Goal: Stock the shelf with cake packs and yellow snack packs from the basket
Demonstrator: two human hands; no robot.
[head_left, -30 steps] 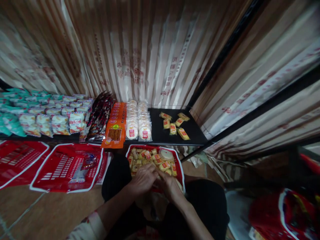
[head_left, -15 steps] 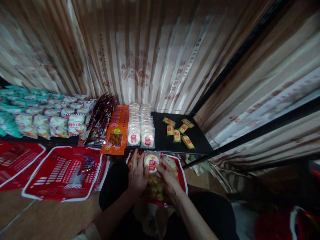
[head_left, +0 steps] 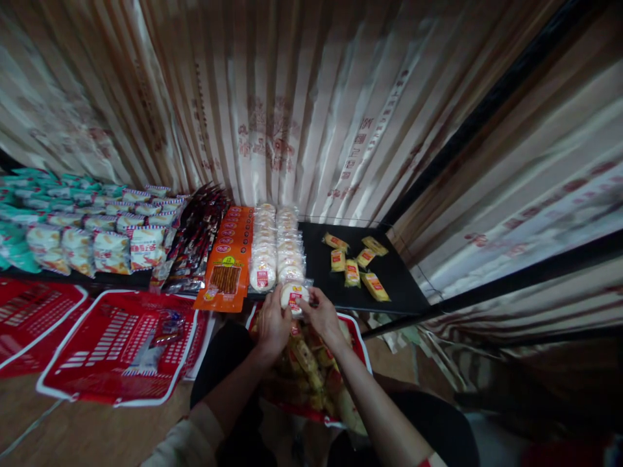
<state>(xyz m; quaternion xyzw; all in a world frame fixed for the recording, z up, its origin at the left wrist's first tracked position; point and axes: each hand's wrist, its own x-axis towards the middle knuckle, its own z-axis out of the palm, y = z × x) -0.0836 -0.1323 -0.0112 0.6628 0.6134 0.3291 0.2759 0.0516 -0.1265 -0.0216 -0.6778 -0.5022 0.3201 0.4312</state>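
Between my two hands is a round white packaged cracker [head_left: 293,299] in a clear wrapper with a red label. My left hand [head_left: 273,322] grips its left side, and my right hand [head_left: 322,316] has the right side, fingers closed on the wrapper. The cracker is at the front edge of the black shelf [head_left: 318,275], in front of the right row of similar wrapped crackers [head_left: 289,250]. Another row of crackers [head_left: 263,259] stands just left of it. Below my hands, a red basket [head_left: 363,344] between my knees holds yellow-wrapped snacks [head_left: 309,366].
Several small yellow packets [head_left: 352,273] lie on the shelf's right end. Leftward stand an orange snack bag [head_left: 224,279], dark red packets [head_left: 195,240] and white snack bags [head_left: 146,248]. Another red basket [head_left: 92,344] with a few packets sits on the floor. A black frame bar [head_left: 491,295] runs at right.
Both hands have moved up and forward with the cracker, from over the basket to the shelf's front edge. More yellow snacks in the basket are now exposed.
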